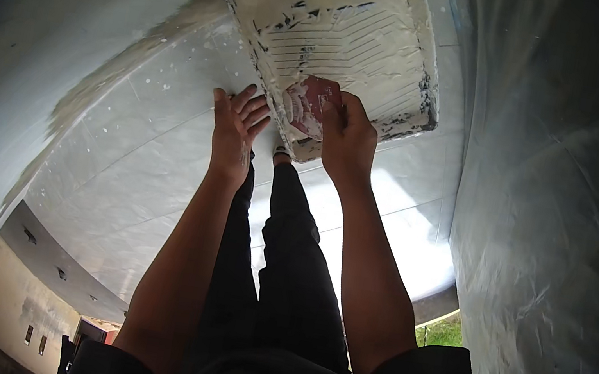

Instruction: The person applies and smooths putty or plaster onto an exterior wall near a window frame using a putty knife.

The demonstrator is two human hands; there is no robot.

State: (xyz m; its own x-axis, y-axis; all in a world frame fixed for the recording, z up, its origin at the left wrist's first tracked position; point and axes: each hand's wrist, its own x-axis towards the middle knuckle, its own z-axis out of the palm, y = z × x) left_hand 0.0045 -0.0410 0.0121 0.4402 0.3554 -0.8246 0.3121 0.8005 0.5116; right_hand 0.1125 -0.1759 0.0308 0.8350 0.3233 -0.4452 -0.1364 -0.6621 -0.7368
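Note:
A paint tray (pixel 342 28) coated in cream paint, with a ridged slope and dark flaking edges, lies on the floor at the top middle. My right hand (pixel 348 132) grips a red flat scraper (pixel 314 98) smeared with white, held over the tray's near left part. My left hand (pixel 234 125) is open, fingers apart, just left of the tray's edge, with pale smears on its wrist; I cannot tell whether its fingertips touch the rim.
A pale wall (pixel 28 54) with a rough strip along its base is on the left; clear plastic sheeting (pixel 531 226) hangs on the right. Grey tiled floor (pixel 118 180) with paint spots lies under my legs. A beige wall and grass show at the lower edges.

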